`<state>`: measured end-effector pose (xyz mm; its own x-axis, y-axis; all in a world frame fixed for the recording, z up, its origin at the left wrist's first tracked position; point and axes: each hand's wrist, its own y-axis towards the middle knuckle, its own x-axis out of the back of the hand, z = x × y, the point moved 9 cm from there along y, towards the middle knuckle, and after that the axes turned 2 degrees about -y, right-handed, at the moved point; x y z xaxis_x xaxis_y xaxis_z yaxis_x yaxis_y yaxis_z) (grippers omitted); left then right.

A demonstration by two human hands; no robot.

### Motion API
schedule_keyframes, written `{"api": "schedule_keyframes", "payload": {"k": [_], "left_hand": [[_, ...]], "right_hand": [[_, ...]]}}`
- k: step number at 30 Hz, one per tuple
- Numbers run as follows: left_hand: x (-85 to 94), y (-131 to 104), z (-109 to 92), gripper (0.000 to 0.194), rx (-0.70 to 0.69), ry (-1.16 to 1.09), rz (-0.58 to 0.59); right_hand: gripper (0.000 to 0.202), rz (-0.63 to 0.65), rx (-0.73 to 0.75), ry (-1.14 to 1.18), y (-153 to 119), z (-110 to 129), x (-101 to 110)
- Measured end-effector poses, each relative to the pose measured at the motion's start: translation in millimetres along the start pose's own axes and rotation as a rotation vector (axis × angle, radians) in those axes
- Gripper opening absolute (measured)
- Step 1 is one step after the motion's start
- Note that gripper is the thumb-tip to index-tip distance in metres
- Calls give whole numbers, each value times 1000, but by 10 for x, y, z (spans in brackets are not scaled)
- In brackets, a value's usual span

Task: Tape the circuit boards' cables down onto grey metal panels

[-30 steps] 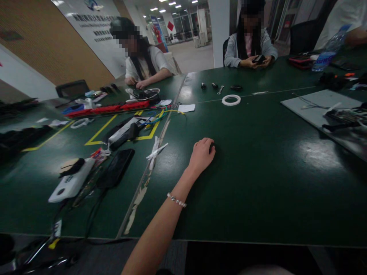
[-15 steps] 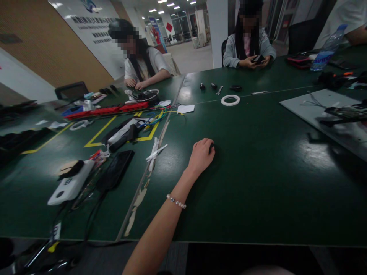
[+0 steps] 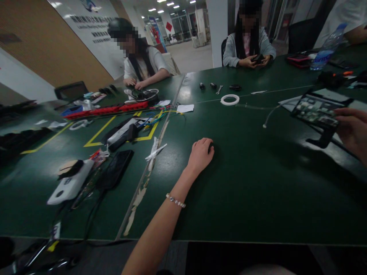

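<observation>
My left hand (image 3: 200, 153), a beaded bracelet at its wrist, rests on the green table with its fingers closed around a small black object (image 3: 210, 148); the hand covers most of it, so I cannot tell its kind. At the right edge, my right hand (image 3: 353, 128) pinches the near side of a circuit board in a black frame (image 3: 315, 111). The board is held tilted above the table, and thin cables (image 3: 271, 114) with a small white plug trail from it to the left. Part of the right hand is cut off by the picture's edge.
Behind the board lies a grey panel (image 3: 327, 93). Farther back are a white ring (image 3: 229, 100), a wrench (image 3: 219, 89) and a water bottle (image 3: 327, 49). On the left lie a black phone-like slab (image 3: 117, 168), a white power bank (image 3: 70, 183) and cables. Two people sit opposite.
My right hand has come into view from the right, holding up the framed circuit board, which lay over the grey panel before. My left hand has stayed in place.
</observation>
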<state>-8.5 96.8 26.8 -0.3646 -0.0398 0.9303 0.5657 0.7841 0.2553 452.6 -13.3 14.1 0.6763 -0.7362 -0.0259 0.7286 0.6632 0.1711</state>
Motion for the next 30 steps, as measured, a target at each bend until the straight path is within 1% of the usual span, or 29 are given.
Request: {"api": "schedule_keyframes", "payload": {"k": [2,3,6,8,10,13,15,18,19,21,23,25,27,30], "left_hand": [[9,1,-1,21,7,-3,-2],[13,0,-4,21,8,-7,-2],[31,-4,-20,21,7,-23,-13],[59,-5,-20,20,9,-34,-43],[106,-2,-7,20,17,-48,-97],[197,1,7,21,25,-82,-188],[231,2,-25,23,5,-109,-208],[202,-1,-151,26,-58,-143,-147],[179,-6,-202,28,-77,-151,-113],[126,-21,-308,31,-110,-165,-40],[74,-41,-417,37,-147,-183,40],[38,-68,-521,42,-196,-208,112],[16,-97,-602,48,-247,-231,169],[-14,-133,-663,53,-302,-248,227]], "right_hand": [[26,189,-109,76,-173,-103,-326],[27,275,-159,79,-276,-138,-474],[29,456,-249,23,-556,-197,-784],[30,559,-286,-23,-689,-243,-910],[31,649,-291,-97,-766,-295,-978],[35,751,-259,-210,-822,-349,-1031],[38,817,-230,-252,-870,-348,-1081],[45,934,-149,-313,-991,-292,-1204],[48,970,-94,-352,-1037,-262,-1251],[53,1001,79,-477,-1111,-191,-1339],[57,976,278,-634,-1171,-129,-1417],[61,928,425,-751,-1227,-91,-1488],[64,903,495,-797,-1285,-75,-1551],[63,890,517,-810,-1313,-58,-1598]]}}
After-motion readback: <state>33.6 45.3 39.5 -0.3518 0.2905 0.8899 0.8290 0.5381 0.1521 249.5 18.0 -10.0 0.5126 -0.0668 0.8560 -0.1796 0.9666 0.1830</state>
